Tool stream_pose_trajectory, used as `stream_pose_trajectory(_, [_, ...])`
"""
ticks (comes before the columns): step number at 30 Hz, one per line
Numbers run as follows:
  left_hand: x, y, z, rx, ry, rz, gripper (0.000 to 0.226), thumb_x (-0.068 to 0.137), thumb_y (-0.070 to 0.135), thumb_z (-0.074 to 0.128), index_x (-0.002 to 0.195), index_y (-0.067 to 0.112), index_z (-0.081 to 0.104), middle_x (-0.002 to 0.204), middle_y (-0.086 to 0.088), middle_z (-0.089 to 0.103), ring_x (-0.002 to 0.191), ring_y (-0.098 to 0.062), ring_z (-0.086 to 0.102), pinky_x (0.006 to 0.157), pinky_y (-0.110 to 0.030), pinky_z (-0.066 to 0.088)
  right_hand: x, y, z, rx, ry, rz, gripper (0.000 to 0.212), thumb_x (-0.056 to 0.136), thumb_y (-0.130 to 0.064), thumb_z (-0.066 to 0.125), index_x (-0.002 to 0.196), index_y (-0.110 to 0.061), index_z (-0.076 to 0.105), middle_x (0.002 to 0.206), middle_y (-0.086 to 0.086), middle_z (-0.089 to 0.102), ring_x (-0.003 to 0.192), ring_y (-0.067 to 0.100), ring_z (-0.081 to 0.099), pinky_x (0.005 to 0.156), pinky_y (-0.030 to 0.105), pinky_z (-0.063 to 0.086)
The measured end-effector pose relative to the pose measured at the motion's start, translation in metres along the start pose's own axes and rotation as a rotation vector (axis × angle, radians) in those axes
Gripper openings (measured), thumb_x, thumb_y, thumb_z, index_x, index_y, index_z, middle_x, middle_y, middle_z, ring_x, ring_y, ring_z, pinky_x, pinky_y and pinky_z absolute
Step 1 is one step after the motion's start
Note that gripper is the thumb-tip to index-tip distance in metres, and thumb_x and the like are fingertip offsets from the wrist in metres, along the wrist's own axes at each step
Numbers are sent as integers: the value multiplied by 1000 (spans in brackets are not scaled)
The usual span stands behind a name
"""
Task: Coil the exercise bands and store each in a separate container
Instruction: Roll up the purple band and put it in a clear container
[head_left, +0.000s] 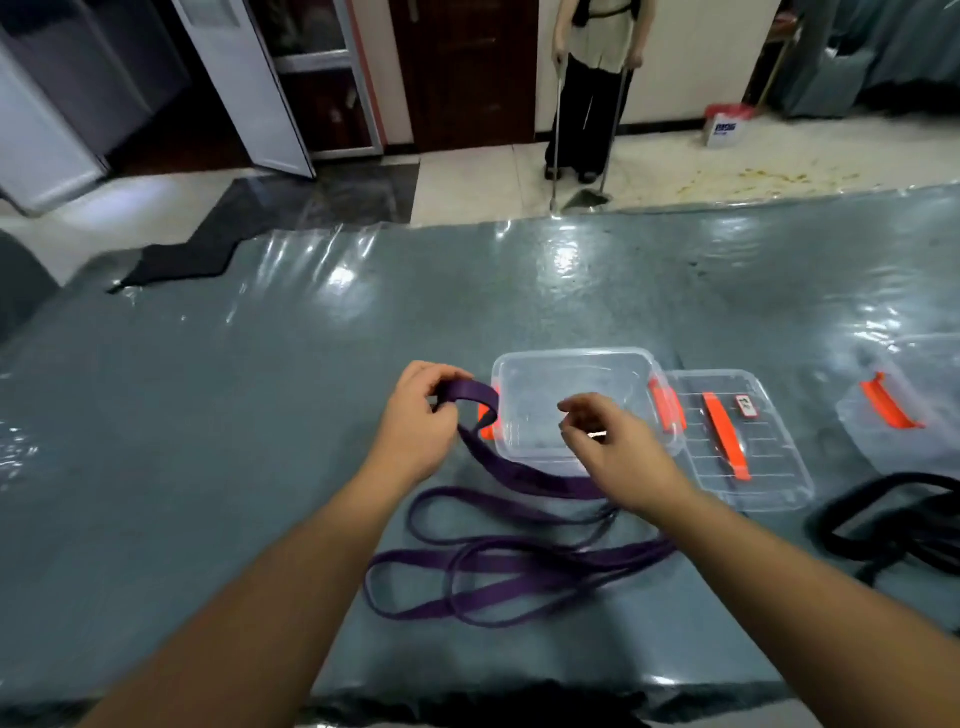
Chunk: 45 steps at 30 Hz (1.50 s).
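The purple exercise band (519, 566) lies in loose, overlapping loops on the tabletop (208, 415), nearest the person. It appears flat, soft and limp, and probably light; judged from how it drapes, it should bend freely but may spring out of a coil unless held. The sensible grip point is the free end, rolled inward from there.

The left hand (415, 421) pinches that raised end between thumb and curled fingers, with the first turn arched above the tabletop. The right hand (608, 447) hovers over the band's run with fingers loosely curled and apart, holding nothing that can be seen.

Just beyond the hands stands a clear container (576, 410) with orange latches, open and apparently empty. Its lid (748, 441) lies just beside it, to the right. A second clear container (898, 410) and a black band (883, 519) sit at the far right.

The tabletop carries a glossy grey-green cover, likely slippery. Beyond it, on a tiled floor, a person (592, 83) stands with a broom and dustpan.
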<state>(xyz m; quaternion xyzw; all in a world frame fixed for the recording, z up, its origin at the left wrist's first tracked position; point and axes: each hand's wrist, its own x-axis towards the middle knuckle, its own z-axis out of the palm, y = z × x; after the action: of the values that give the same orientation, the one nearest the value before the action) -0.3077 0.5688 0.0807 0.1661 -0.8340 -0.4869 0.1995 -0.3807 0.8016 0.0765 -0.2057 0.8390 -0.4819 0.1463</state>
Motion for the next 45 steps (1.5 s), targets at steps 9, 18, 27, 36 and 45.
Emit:
stream_pose_trajectory(9, [-12,127,24,-148,-42,188,27,85,14,59,93,39,65,94,14,71,85,4,66,80,-12,48,7,-52,-61,59,-286,-209,57,89,-20,78,141,-28,55,134,-17,64,127,-5,57,110,22,43])
stream_pose_trajectory(18, [-11,179,11,-140,-64,255,25,89,16,69,100,39,70,97,16,74,94,-6,69,85,-19,55,-1,-88,-100,418,-134,-327,15,101,-9,64,112,1,67,97,14,79,93,26,77,88,37,60])
stream_pose_trajectory(27, [-1,214,-20,-241,-229,240,23,92,12,77,114,19,73,94,4,76,86,-10,73,74,-23,60,-7,-145,-123,399,-75,-387,12,97,-23,64,86,-22,70,67,1,61,58,13,52,52,22,41])
stream_pose_trajectory(36, [19,258,-70,-424,-263,353,18,92,17,78,110,21,77,103,-3,79,96,-20,78,77,-28,63,-17,-214,-146,557,-141,-339,36,97,-36,53,122,-18,72,103,3,69,79,12,59,55,25,41])
stream_pose_trajectory(45, [37,262,-99,-169,-188,522,26,88,28,83,111,38,76,99,12,76,95,-3,72,78,-14,56,-13,-235,-115,682,-161,-204,40,108,-34,46,110,-7,76,79,6,62,70,17,58,69,32,54])
